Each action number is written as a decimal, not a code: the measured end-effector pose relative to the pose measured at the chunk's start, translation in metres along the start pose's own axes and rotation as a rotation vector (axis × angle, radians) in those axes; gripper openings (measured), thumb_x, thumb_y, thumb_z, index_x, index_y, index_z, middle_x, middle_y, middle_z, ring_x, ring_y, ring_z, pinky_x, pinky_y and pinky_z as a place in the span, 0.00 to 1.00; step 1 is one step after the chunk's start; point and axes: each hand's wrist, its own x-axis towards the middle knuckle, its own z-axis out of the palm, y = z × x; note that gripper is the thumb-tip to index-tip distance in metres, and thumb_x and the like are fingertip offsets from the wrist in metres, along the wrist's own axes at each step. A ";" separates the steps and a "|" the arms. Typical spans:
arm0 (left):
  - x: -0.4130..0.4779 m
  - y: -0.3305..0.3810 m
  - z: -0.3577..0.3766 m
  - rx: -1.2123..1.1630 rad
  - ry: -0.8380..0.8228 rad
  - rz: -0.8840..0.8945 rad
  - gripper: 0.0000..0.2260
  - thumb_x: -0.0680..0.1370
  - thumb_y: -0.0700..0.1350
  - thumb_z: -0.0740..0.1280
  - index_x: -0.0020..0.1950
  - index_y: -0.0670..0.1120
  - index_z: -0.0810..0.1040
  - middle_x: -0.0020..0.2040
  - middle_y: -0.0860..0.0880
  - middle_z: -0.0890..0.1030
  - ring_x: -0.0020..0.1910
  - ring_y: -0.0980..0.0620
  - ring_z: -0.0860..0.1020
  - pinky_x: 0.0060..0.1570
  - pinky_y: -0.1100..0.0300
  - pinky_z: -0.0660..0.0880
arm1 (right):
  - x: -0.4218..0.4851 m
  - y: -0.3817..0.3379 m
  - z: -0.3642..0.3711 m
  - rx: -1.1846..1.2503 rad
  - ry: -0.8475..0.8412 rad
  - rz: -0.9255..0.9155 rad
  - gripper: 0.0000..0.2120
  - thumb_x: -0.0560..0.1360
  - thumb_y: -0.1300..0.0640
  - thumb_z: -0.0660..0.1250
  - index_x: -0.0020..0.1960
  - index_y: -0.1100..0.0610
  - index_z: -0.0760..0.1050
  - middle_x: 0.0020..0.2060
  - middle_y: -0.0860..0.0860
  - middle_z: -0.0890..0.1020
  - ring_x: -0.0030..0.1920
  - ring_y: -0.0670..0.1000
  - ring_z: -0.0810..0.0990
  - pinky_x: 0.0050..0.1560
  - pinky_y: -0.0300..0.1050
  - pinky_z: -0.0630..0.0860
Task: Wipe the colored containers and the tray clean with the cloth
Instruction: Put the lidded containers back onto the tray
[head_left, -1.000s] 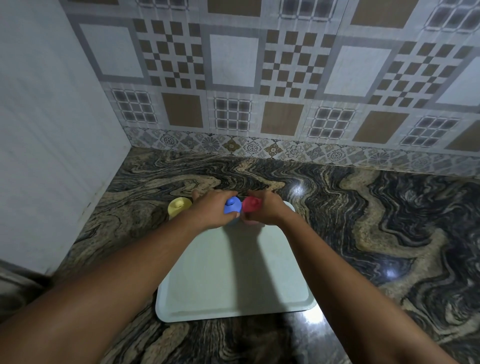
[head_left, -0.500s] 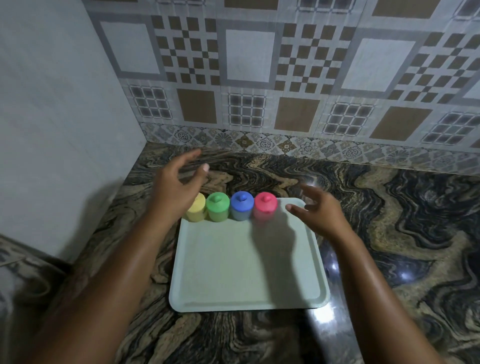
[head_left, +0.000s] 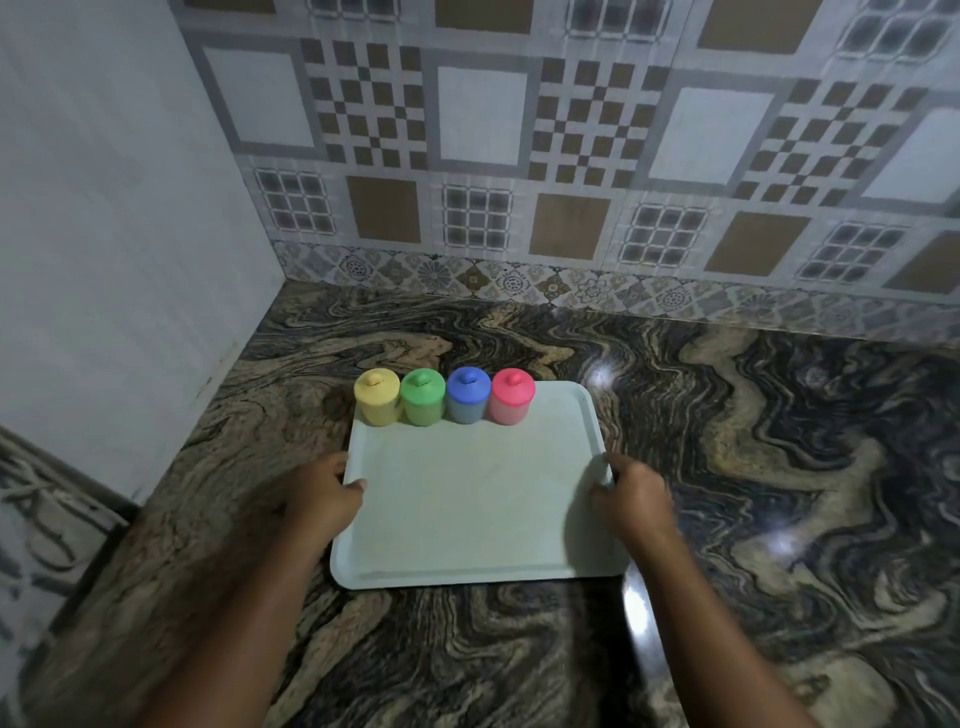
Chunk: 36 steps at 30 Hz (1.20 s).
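A pale green tray (head_left: 478, 499) lies flat on the marbled counter. Along its far edge stand a yellow container (head_left: 377, 397), a green container (head_left: 423, 397), a blue container (head_left: 468, 395) and a pink container (head_left: 511, 396), side by side, each with a knobbed lid. My left hand (head_left: 318, 496) grips the tray's left rim with the thumb on top. My right hand (head_left: 631, 496) grips the right rim the same way. No cloth is in view.
The dark swirled stone counter (head_left: 753, 467) stretches to the right and toward me. A patterned tiled wall (head_left: 519, 156) closes the back and a plain white wall (head_left: 104, 260) the left, forming a corner just behind the containers.
Both hands let go of the containers, rose, then came back toward me and took hold of the tray's side rims. The containers now stand uncovered in a row.
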 end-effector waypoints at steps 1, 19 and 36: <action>0.000 -0.001 0.001 -0.007 0.010 0.000 0.18 0.76 0.39 0.71 0.66 0.41 0.78 0.60 0.42 0.82 0.57 0.41 0.80 0.56 0.49 0.77 | -0.001 0.001 0.001 0.030 0.009 0.004 0.20 0.71 0.61 0.71 0.62 0.53 0.81 0.56 0.60 0.85 0.56 0.63 0.82 0.53 0.50 0.78; 0.030 0.037 -0.016 -0.049 -0.040 -0.024 0.17 0.72 0.31 0.66 0.59 0.44 0.81 0.53 0.44 0.84 0.48 0.46 0.81 0.48 0.51 0.80 | 0.015 -0.003 -0.018 0.151 0.108 -0.033 0.15 0.68 0.67 0.69 0.53 0.58 0.84 0.47 0.59 0.86 0.51 0.63 0.84 0.47 0.49 0.77; 0.155 0.118 -0.001 -0.041 -0.068 0.054 0.18 0.72 0.30 0.66 0.60 0.40 0.80 0.51 0.41 0.83 0.48 0.42 0.81 0.48 0.45 0.82 | 0.126 -0.035 -0.042 0.127 0.114 -0.007 0.23 0.71 0.66 0.70 0.66 0.57 0.80 0.60 0.61 0.83 0.61 0.62 0.81 0.60 0.48 0.75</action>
